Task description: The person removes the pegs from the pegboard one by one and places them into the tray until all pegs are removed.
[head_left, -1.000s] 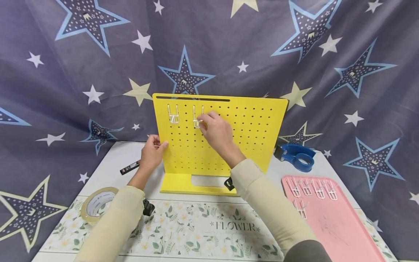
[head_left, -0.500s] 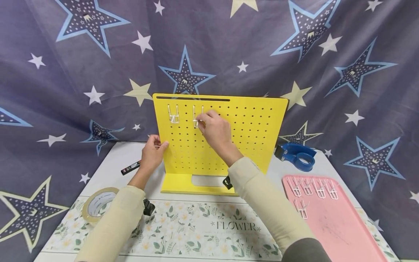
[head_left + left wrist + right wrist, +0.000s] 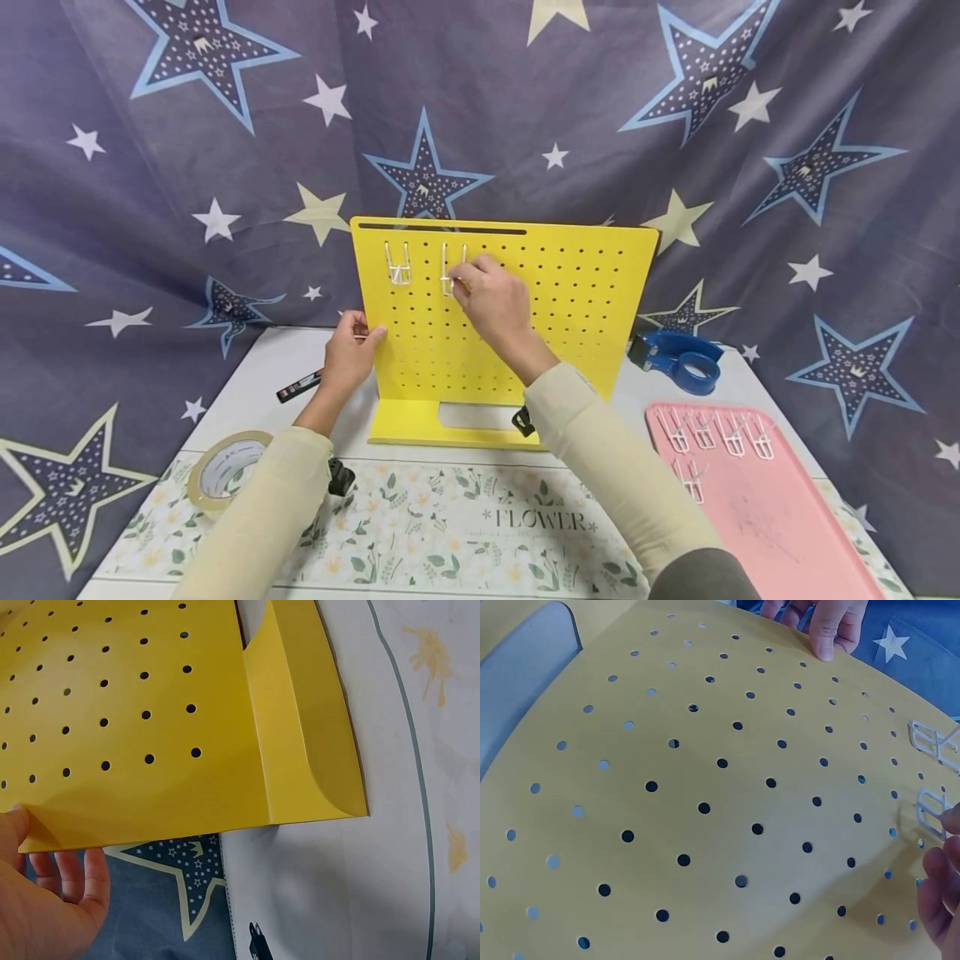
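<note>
A yellow pegboard (image 3: 570,333) stands upright on its base. My left hand (image 3: 351,357) grips its left edge, thumb in front and the other fingers behind, as the left wrist view of that hand (image 3: 52,892) shows. Near the top, my right hand (image 3: 495,304) pinches a white wire hook (image 3: 445,265) that lies against the board; its lower part is partly hidden by the fingers. In the right wrist view this hook (image 3: 928,814) shows beside the fingertips. To its left, another white hook (image 3: 399,273) hangs in the top rows of holes.
A pink tray (image 3: 780,517) with several white hooks (image 3: 735,433) lies at the right. Behind it stands a blue tape dispenser (image 3: 686,362). At the left are a tape roll (image 3: 206,479) and a small black box (image 3: 298,385). A starry curtain (image 3: 525,100) hangs behind.
Hardly anything differs. My right hand has shifted very slightly left at the hook; the left hand keeps its grip on the board's edge.
</note>
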### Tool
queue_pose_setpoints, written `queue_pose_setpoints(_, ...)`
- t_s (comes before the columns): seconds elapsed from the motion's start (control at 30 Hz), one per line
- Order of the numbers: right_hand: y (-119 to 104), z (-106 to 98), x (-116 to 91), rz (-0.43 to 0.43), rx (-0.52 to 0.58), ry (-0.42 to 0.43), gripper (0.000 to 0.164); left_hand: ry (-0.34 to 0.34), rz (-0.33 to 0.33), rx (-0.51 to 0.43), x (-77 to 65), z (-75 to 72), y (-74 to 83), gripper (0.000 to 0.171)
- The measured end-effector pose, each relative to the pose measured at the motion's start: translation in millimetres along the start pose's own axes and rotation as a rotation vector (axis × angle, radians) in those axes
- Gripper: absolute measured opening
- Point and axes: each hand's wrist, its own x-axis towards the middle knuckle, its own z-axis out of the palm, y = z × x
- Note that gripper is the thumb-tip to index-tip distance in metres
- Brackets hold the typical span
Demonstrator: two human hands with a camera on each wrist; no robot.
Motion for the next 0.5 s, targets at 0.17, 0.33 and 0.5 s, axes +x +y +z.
queue_pose_setpoints(0.17, -0.1, -2.1, 0.0, -0.017, -0.003, 0.026, 0.009, 0.0, 0.003, 0.0, 0.0, -0.4, -0.5, 0.027)
queue_pose_setpoints(0.33, -1.1, -4.8, 1.1, -0.049, 0.005, 0.052, 0.009, 0.004, 0.016, 0.003, -0.1, -1.0, -0.1, 0.028)
queue_pose_setpoints(0.5, -1.8, -8.9, 0.4, -0.079, 0.015, 0.054, 0.009, 0.002, 0.015, -0.004, -0.9, -0.9, 0.0, 0.027)
